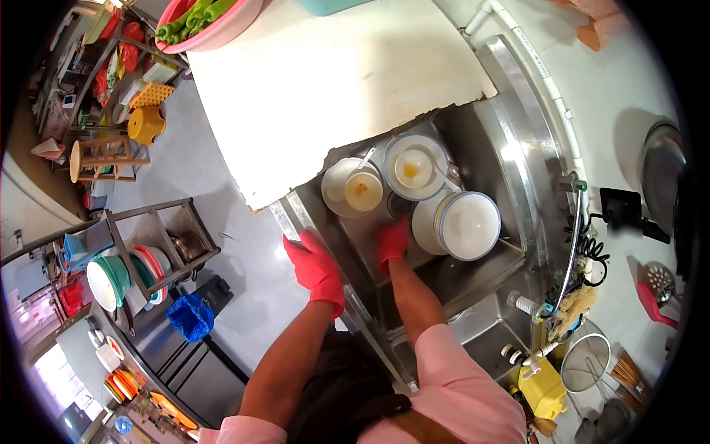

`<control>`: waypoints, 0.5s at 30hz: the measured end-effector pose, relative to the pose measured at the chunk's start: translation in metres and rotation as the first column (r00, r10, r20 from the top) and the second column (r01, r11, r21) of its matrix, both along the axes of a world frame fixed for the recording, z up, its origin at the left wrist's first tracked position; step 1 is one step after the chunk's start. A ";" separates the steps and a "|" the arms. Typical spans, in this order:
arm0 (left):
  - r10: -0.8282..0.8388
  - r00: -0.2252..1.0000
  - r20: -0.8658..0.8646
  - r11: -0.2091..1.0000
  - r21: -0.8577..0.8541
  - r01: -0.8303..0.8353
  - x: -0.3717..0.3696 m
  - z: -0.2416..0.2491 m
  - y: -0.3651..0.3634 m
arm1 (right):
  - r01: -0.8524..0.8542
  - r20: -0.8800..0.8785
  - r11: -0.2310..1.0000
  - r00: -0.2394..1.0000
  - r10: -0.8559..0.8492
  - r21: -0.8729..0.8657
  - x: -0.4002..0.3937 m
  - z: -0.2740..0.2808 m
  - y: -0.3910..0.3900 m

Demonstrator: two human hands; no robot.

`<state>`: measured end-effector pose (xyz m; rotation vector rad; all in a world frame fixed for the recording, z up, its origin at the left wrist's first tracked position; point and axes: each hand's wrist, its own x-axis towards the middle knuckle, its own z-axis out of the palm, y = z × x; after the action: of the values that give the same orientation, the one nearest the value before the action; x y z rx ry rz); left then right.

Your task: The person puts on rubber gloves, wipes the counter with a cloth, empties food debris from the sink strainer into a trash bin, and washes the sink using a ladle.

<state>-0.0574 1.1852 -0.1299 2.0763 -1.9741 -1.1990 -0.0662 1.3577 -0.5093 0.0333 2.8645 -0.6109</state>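
Both my hands wear red rubber gloves. My left hand (pixel 314 270) is at the sink's near-left rim, fingers apart, with nothing in it. Down inside the steel sink (pixel 362 240) is my right hand (pixel 394 243), close to a dark round shape; its fingertips are hard to make out. Ahead of it sits a white bowl (pixel 363 192) with yellowish residue, on a larger white dish (pixel 336 177) with a spoon. Beside these, another small bowl (pixel 413 169) with a yellow spot rests in a blue-rimmed bowl (pixel 436 144). Stacked white bowls (pixel 470 226) lean to the right of my right hand.
A white board (pixel 325 81) covers the sink's far part, carrying a pink basin (pixel 229 26) of green peppers. To the right are a faucet (pixel 575 222), a yellow jug (pixel 543 388) and a strainer (pixel 586 361). Shelving (pixel 159 244) with basins stands left across the floor.
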 end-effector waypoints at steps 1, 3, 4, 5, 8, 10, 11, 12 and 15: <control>0.009 1.000 0.012 1.000 -0.012 -0.009 0.000 -0.003 0.001 | -0.412 0.143 0.812 0.910 0.389 0.413 -0.014 0.032 0.005; 0.013 1.000 0.017 1.000 -0.009 -0.013 0.000 -0.004 0.000 | -0.708 0.444 0.312 0.662 0.604 0.633 -0.035 0.061 -0.002; 0.010 1.000 0.013 1.000 0.007 -0.010 -0.001 -0.002 -0.001 | -0.727 0.474 0.302 0.649 0.595 0.616 -0.043 0.067 -0.008; 0.006 1.000 0.010 1.000 0.025 -0.006 -0.001 0.000 -0.002 | -0.746 0.505 0.292 0.634 0.586 0.599 -0.046 0.070 -0.011; -0.003 1.000 -0.011 1.000 0.013 0.003 0.000 0.000 -0.002 | -0.128 0.370 0.981 0.927 0.066 0.146 -0.043 0.037 -0.010; -0.010 1.000 0.002 0.996 -0.088 0.011 0.006 -0.018 -0.001 | 0.138 0.434 0.987 0.887 -0.158 0.077 -0.052 0.085 -0.016; -0.013 1.000 0.010 0.990 -0.138 0.014 0.009 -0.025 0.000 | 0.162 0.397 0.983 0.899 -0.184 0.087 -0.053 0.101 -0.018; -0.004 1.000 0.012 0.994 -0.110 0.005 0.008 -0.023 -0.001 | 0.187 0.359 0.978 0.909 -0.210 0.097 -0.053 0.110 -0.018; 0.020 1.000 0.008 0.998 -0.052 -0.020 0.003 -0.014 -0.003 | 0.155 0.392 0.984 0.903 -0.178 0.090 -0.056 0.104 -0.008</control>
<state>-0.0543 1.1826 -0.1439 2.0752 -1.9610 -1.1248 -0.1221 1.3495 -0.4054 0.3732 2.4936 -0.4856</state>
